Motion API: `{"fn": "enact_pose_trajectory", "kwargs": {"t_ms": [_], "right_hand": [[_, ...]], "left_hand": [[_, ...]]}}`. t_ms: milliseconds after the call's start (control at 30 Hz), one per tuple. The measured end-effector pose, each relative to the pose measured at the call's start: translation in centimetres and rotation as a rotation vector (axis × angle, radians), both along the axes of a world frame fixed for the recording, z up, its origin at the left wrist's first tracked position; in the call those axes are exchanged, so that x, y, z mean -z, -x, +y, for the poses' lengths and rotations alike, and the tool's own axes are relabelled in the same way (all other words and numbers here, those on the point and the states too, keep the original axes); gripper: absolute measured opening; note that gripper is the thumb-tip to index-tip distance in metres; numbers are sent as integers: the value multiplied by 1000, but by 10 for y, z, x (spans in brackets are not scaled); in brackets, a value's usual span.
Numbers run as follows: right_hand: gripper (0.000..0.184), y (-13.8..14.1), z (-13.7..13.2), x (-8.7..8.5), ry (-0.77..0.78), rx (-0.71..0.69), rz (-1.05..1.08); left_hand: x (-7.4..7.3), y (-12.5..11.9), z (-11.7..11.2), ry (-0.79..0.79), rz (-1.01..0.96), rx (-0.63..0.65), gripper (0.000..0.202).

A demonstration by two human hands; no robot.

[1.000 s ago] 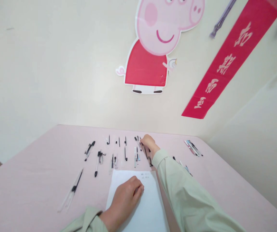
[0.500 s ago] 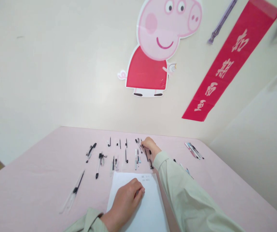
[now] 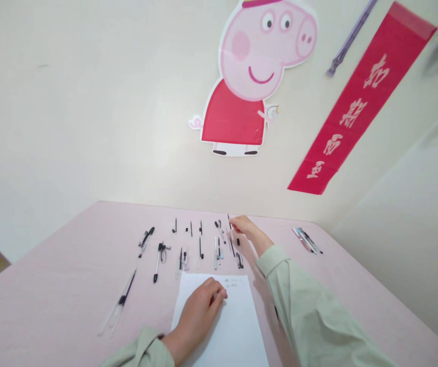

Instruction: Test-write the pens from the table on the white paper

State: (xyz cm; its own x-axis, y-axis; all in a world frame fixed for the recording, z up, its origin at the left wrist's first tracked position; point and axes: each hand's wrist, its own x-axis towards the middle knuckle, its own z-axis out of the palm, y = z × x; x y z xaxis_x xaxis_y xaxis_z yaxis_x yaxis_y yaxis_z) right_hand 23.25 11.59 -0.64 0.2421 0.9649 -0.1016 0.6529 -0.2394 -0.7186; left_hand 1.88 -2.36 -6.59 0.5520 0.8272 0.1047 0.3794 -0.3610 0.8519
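Observation:
My left hand [image 3: 200,313] rests with curled fingers on a sheet of white paper [image 3: 230,326]; nothing shows in it. A few lines of small writing stand near the paper's top edge. Beyond the paper, my right hand [image 3: 246,227] pinches a thin dark pen refill [image 3: 229,219], held upright near the table's far edge. Just below that hand lie another dark refill [image 3: 231,246], a small black cap [image 3: 238,242] and clear pen parts with black ends [image 3: 239,260]. To its left is a clear and black pen piece [image 3: 221,230].
Several taken-apart pens lie in rows on the pink table [image 3: 70,270], among them a clear pen with black ends [image 3: 157,265] and a clear barrel with refill [image 3: 121,300]. A bunch of pens [image 3: 306,240] lies at right. A wall [image 3: 127,102] rises behind the table.
My right hand has moved slightly right and lifted the refill, which now stands more upright. The left hand stays on the paper. The view has shifted a little.

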Motion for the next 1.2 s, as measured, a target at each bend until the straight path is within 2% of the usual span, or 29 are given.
{"fn": "enact_pose_trajectory", "kwargs": {"t_ms": [100, 233, 333, 433, 500, 633, 833, 1000, 1133, 1200], "right_hand": [[12, 3, -29, -6, 37, -135, 45], [13, 24, -88, 0, 50, -293, 97], [8, 44, -127, 7, 36, -353, 134], [9, 61, -149, 11, -31, -370, 119], [10, 67, -153, 12, -83, -373, 65], [9, 58, -135, 7, -62, -458, -96], [10, 16, -62, -1, -31, -202, -406], [12, 13, -14, 10, 71, -96, -545], [29, 22, 5, 23, 154, -76, -585], [30, 25, 10, 29, 167, -69, -593]], "left_hand": [[0, -1, 3, 41, -118, -77, 32], [-2, -3, 4, 181, -245, -159, 34], [-2, -3, 3, 246, -291, -133, 36], [1, -3, 3, 230, -281, -112, 44], [3, -2, 5, 228, -285, -130, 47], [4, -1, 8, 265, -291, -143, 44], [-1, -1, 4, 115, -153, -86, 37], [3, -3, 4, 68, -82, -69, 36], [4, -3, 3, -13, 44, -113, 32], [3, -2, 2, -51, 136, -130, 28]]}}
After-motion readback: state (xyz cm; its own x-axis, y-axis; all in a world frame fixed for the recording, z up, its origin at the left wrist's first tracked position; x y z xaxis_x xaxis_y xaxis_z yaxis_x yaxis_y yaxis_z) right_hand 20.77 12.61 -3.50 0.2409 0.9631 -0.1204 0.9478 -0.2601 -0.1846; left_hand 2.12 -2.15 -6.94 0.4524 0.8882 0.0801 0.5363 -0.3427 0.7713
